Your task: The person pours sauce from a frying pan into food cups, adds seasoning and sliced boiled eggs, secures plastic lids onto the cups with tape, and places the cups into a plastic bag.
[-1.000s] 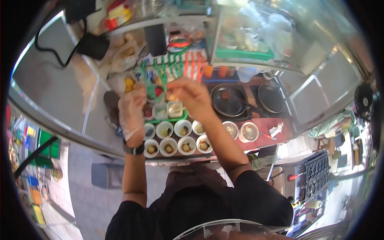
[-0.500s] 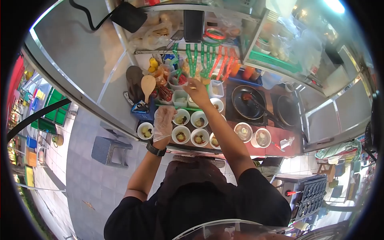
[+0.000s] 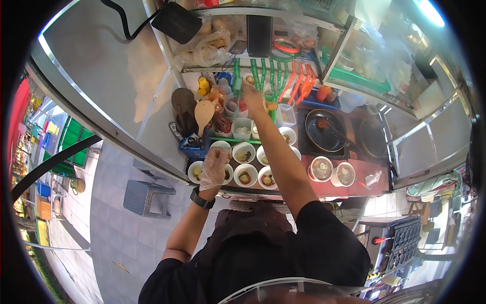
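My left hand, in a clear plastic glove, hovers over the left end of the rows of white bowls; its fingers look bunched, and whether they hold anything is hidden. The bowls have yellowish and dark food in them. My bare right hand reaches to the back of the counter, beside the hanging green strips. Its fingers are closed near a small container with pale brown food; the grip itself is too small to make out. Below it are a tub with red contents and a white square tub.
A black pan with a ladle sits on the stove to the right, near two lidded tubs. A wooden spoon stands at the left. Glass shelving rises at the back right. A grey stool is on the floor.
My right hand has moved further back, toward the hanging strips. My left hand has stayed low over the bowls, its fingers now pointing up. The camera view has shifted.
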A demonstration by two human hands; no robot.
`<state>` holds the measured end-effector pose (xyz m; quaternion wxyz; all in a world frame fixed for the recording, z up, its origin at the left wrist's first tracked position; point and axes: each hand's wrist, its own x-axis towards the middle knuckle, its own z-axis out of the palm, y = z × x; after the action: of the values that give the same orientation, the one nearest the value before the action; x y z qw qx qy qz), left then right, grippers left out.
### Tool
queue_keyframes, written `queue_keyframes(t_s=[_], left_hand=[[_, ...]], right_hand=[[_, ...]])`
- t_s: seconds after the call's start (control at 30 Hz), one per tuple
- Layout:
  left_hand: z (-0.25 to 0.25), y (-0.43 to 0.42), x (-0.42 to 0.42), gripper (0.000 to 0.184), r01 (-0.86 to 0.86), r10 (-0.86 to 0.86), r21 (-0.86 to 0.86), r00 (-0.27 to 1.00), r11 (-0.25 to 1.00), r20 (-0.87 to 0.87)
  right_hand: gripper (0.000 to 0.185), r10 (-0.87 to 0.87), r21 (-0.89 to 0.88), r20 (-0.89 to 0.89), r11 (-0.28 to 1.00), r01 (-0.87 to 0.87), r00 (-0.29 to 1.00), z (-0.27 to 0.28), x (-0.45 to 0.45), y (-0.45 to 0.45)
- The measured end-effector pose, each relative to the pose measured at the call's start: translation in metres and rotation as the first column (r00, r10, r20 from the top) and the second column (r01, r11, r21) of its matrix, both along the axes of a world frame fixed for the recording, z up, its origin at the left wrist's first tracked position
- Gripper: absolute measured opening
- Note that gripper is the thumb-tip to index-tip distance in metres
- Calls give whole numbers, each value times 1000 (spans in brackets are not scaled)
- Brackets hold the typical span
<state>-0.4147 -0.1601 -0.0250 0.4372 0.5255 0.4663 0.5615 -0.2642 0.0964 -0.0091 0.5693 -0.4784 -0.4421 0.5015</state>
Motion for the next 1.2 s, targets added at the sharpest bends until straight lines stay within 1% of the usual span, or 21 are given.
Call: queue_keyframes(t_s=[0.23,0.27,0.3,0.33,0.4,0.43,0.5,0.53,0.57,0.63,0.67,0.7,0.73,0.83,0.87,0.9,0.97,1.07,1.1,1.17,1.2], left_hand=[[-4,13,-7,17,11,-10,-26,999,1000,37],[-5,18,-6,19,-61,64,19,984,998,-165],[-4,25,-4,22,-123,143,76,923,989,-357],[-11,38,2,28,-130,150,83,931,988,-334],[-19,70,19,36,-201,385,411,813,889,-437],[-20,89,25,36,-204,386,410,814,889,-434],[-24,127,36,47,-240,513,589,781,772,-355],[-42,148,36,47,-240,511,589,786,772,-348],[-66,172,32,45,-192,535,610,716,768,-449],[-54,180,38,44,-130,549,631,643,765,-534],[-45,177,42,39,-94,101,182,994,979,-29],[-35,170,45,35,287,-121,-155,751,945,649],[-54,165,33,32,192,-180,-64,971,979,155],[-74,147,43,28,215,-172,-165,955,963,242],[-74,143,49,25,286,-238,-34,854,958,463],[-70,137,55,25,287,-240,-32,852,957,465],[-62,126,64,21,256,-103,-199,819,946,564],[-75,124,71,19,301,-112,-191,756,934,645],[-80,126,71,19,298,-108,-193,758,935,644],[-89,127,76,18,139,-46,-183,898,973,437],[-83,123,79,18,134,-41,-184,897,974,440]], right_hand=[[15,333,-100,-52,936,-337,941,-9,22,17],[15,331,-104,-52,937,-334,942,-13,24,16],[15,333,-93,-172,931,-352,927,-15,24,12],[15,333,-81,-289,926,-369,898,-17,24,6],[13,312,-105,-300,928,-357,901,-17,27,-3],[11,293,-123,-309,931,-344,905,-16,28,-7],[12,306,-140,-300,923,-359,903,-15,31,-12],[13,315,-154,-297,916,-371,901,-14,34,-14],[13,310,-150,-289,920,-363,906,-10,37,-17],[12,264,-200,-323,919,-339,909,1,40,-24],[12,245,-215,-309,923,-318,919,5,42,-27],[12,231,-214,-308,928,-304,923,5,46,-24],[12,262,-213,-256,924,-319,931,4,51,-21],[14,285,-202,-216,923,-329,934,1,59,-20],[15,303,-227,-184,912,-340,935,2,61,-20],[18,323,-252,-149,901,-352,935,5,63,-20],[21,384,-245,-193,872,-423,903,8,68,-24],[28,447,-275,-239,820,-502,862,9,77,-35],[33,445,-315,-243,804,-504,862,6,81,-40],[38,460,-287,-235,809,-513,856,-3,90,-54],[44,473,-255,-223,816,-520,852,-7,92,-61]])
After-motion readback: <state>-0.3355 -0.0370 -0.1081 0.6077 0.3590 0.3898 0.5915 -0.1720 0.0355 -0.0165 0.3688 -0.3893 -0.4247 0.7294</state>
